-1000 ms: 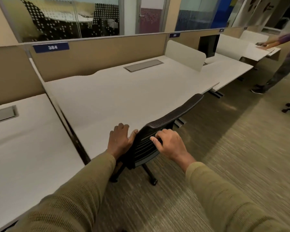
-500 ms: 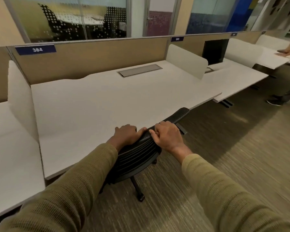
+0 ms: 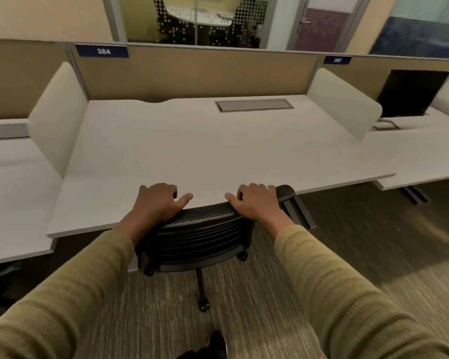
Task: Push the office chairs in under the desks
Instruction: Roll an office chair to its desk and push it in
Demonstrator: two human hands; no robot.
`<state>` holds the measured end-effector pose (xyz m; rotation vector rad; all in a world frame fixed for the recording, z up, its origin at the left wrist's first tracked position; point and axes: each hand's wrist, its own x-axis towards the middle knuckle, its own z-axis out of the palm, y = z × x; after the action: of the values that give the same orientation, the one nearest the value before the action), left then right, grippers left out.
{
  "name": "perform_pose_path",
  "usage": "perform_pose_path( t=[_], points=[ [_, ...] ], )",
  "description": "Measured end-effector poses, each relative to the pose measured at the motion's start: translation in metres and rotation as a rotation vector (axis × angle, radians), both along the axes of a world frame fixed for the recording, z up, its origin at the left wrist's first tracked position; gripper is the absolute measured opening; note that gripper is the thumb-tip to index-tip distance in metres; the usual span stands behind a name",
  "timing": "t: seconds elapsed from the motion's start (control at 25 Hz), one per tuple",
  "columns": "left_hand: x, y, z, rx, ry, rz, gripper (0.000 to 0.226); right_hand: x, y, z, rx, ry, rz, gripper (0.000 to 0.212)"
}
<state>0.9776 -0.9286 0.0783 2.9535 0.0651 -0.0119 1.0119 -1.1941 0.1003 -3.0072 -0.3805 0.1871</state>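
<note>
Now, with my left hand (image 3: 158, 200) and right hand (image 3: 257, 203) both curled over the top rail of the office chair (image 3: 201, 238), I would push evenly and straight. Its backrest sits at the desk (image 3: 192, 151) front edge, seat hidden beneath, directly under my palms.
</note>
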Motion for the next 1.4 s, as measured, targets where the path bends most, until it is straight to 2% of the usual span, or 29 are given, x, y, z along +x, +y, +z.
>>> perform_pose_path(
  t=[0.16, 0.28, 0.44, 0.64, 0.88, 1.04, 1.16, 1.32, 1.4],
  points=[
    [0.011, -0.004, -0.007, 0.014, 0.115, 0.088, 0.063, 0.045, -0.010, -0.007, -0.102, 0.282, 0.061, 0.076],
    [0.012, -0.011, -0.015, 0.050, 0.260, 0.227, 0.067, 0.063, -0.023, -0.016, -0.146, 0.351, 0.033, 0.087],
    [-0.001, -0.030, -0.019, 0.077, 0.388, 0.497, 0.080, 0.079, -0.041, -0.016, -0.315, 0.448, -0.092, 0.101],
    [-0.030, -0.057, 0.001, 0.040, 0.527, 0.762, 0.091, 0.077, -0.060, -0.012, -0.341, 0.500, -0.137, 0.089],
    [-0.089, -0.114, 0.012, 0.036, 0.436, 0.815, 0.100, 0.029, -0.131, -0.007, -0.215, 0.452, -0.024, 0.082],
    [-0.130, -0.144, 0.018, -0.101, 0.337, 0.697, 0.108, 0.003, -0.176, -0.003, -0.169, 0.300, 0.104, 0.070],
    [-0.165, -0.192, 0.005, -0.065, 0.169, 0.729, 0.105, -0.025, -0.229, -0.010, -0.076, 0.160, 0.110, 0.065],
    [-0.145, -0.227, 0.017, -0.039, 0.031, 0.751, 0.093, -0.036, -0.269, -0.004, 0.157, -0.034, 0.065, 0.048],
    [-0.130, -0.237, 0.024, -0.068, 0.020, 0.734, 0.091, -0.030, -0.281, 0.002, 0.184, -0.021, 0.037, 0.044]
  ],
)
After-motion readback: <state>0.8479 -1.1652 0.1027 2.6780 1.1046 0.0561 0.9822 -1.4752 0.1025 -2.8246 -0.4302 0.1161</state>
